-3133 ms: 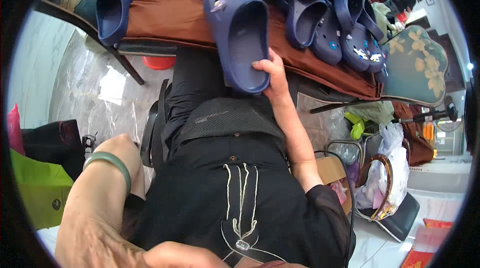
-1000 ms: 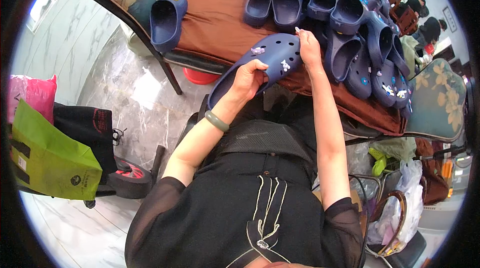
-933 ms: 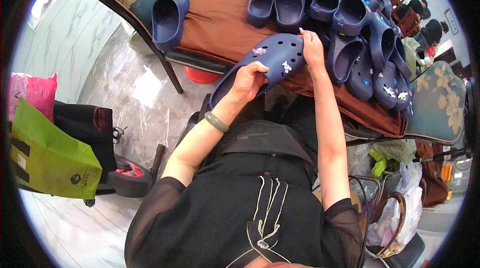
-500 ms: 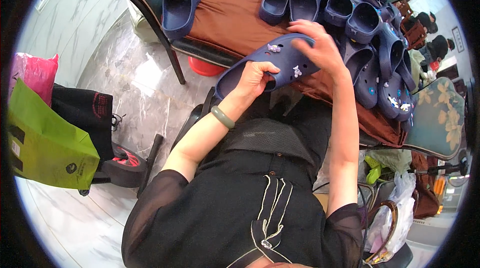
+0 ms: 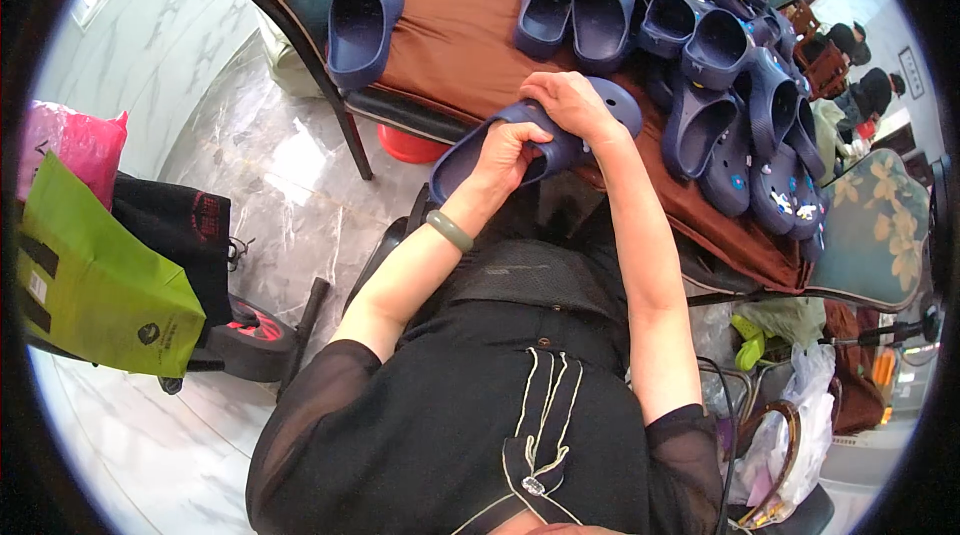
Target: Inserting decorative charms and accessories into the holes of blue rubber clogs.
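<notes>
A navy blue clog (image 5: 457, 161) with holes in its upper is held above my lap, its toe pointing to the upper right. My left hand (image 5: 508, 157) grips it by the edge of the foot opening, thumb on top. Across the clog's upper lies my right hand (image 5: 572, 107), fingers bent and pressed onto it. The decorations on the upper are mostly covered by that hand, and whether the fingertips pinch one of them is hidden.
A brown cloth (image 5: 450, 20) covers the seat ahead. On it stand a single clog (image 5: 362, 35) at the left, a pair of clogs (image 5: 603, 20) and a heap of decorated clogs (image 5: 735, 150) at the right. A green bag (image 5: 105, 280) stands at far left.
My right hand has come down and left from above the clog's toe onto its upper, and its spread fingers have bent. My left hand keeps its hold.
</notes>
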The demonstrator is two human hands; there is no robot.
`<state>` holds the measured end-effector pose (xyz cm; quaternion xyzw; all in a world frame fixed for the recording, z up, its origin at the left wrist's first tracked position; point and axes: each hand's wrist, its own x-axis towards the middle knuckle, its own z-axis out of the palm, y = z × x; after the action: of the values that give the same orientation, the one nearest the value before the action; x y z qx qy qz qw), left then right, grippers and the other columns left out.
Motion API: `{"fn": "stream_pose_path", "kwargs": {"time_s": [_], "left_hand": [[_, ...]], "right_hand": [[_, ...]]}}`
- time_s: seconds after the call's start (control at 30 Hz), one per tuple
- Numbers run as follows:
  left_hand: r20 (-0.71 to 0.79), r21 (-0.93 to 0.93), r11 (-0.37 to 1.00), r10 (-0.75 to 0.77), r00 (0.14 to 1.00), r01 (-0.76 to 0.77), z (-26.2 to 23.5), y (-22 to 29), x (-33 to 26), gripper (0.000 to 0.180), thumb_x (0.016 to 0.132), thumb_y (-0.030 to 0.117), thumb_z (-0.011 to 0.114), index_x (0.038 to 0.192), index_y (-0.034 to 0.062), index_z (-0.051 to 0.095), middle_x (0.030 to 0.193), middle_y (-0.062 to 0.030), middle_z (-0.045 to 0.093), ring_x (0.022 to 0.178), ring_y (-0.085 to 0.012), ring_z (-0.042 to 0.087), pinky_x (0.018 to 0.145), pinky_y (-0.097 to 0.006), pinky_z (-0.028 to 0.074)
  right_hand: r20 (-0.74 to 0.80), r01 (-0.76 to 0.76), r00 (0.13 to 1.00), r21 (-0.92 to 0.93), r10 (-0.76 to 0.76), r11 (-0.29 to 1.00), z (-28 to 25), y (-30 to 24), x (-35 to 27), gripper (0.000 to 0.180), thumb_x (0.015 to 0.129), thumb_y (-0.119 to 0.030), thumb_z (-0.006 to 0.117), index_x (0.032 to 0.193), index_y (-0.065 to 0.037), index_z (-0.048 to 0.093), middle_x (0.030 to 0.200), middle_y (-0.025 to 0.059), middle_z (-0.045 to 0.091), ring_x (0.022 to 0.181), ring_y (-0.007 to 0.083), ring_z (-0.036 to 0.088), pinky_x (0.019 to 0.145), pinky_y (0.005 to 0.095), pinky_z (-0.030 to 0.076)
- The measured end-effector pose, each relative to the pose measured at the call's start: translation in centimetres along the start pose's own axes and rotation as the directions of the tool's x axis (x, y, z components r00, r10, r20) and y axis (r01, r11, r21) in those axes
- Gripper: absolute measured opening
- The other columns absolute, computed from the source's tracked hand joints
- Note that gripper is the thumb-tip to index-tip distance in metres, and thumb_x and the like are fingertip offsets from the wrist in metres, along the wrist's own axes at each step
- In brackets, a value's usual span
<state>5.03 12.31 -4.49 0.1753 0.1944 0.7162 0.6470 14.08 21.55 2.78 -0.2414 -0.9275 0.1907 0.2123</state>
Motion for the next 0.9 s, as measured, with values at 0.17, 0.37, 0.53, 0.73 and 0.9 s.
{"fn": "stream_pose_path", "kwargs": {"time_s": [0.17,0.37,0.53,0.73,0.9], "left_hand": [[0.008,-0.007,1.0,0.008,1.0,-0.008,0.0,0.1,-0.1,0.033,0.065,-0.007,0.06,0.097,0.0035,0.058,0.088,-0.0055,0.064,0.072,-0.016,0.065,0.063,-0.024,0.053],[0.028,0.016,1.0,-0.009,1.0,0.009,0.3,0.1,-0.3,0.027,0.068,-0.006,0.061,0.093,0.0038,0.06,0.082,-0.0041,0.065,0.068,-0.015,0.065,0.061,-0.024,0.053],[0.003,0.06,0.996,-0.061,0.998,0.061,0.4,0.6,-0.4,0.018,0.071,-0.001,0.062,0.088,0.0045,0.062,0.081,-0.0043,0.065,0.068,-0.014,0.064,0.06,-0.025,0.054],[-0.057,-0.012,0.999,-0.049,0.997,0.048,1.1,0.4,-0.4,0.009,0.074,0.004,0.063,0.084,0.0053,0.062,0.082,-0.0037,0.064,0.071,-0.0148,0.063,0.067,-0.03,0.052],[-0.094,-0.059,0.998,0.015,0.995,-0.02,2.6,-0.7,-0.2,0.01,0.077,0.01,0.063,0.087,0.0083,0.061,0.084,-0.0029,0.064,0.076,-0.0156,0.062,0.069,-0.03,0.049]], "right_hand": [[-0.031,-0.038,0.999,-0.012,0.037,0.999,0.0,-0.1,0.3,0.022,0.085,-0.022,0.055,0.089,-0.006,0.068,0.084,0.0163,0.066,0.084,0.0342,0.063,0.075,0.0413,0.049],[-0.026,-0.156,0.987,0.091,0.159,0.984,-0.2,0.5,1.7,0.024,0.089,-0.017,0.051,0.082,0.001,0.064,0.078,0.0139,0.067,0.076,0.0245,0.066,0.07,0.0335,0.049],[-0.071,-0.084,0.95,0.879,0.305,0.468,-2.1,2.0,0.3,0.023,0.096,-0.023,0.049,0.095,-0.003,0.061,0.089,0.0075,0.064,0.084,0.019,0.064,0.072,0.0288,0.05],[-0.294,0.089,0.812,0.916,0.504,0.39,-4.4,1.5,-6.3,0.026,0.097,-0.026,0.049,0.082,-0.004,0.055,0.075,0.0052,0.057,0.061,0.0127,0.054,0.048,0.0243,0.039],[-0.315,-0.498,0.744,0.327,0.589,0.803,-2.9,0.6,-8.5,0.061,0.084,-0.052,0.062,0.052,-0.002,0.053,0.048,0.0029,0.052,0.044,0.0128,0.045,0.045,0.0322,0.034]]}}
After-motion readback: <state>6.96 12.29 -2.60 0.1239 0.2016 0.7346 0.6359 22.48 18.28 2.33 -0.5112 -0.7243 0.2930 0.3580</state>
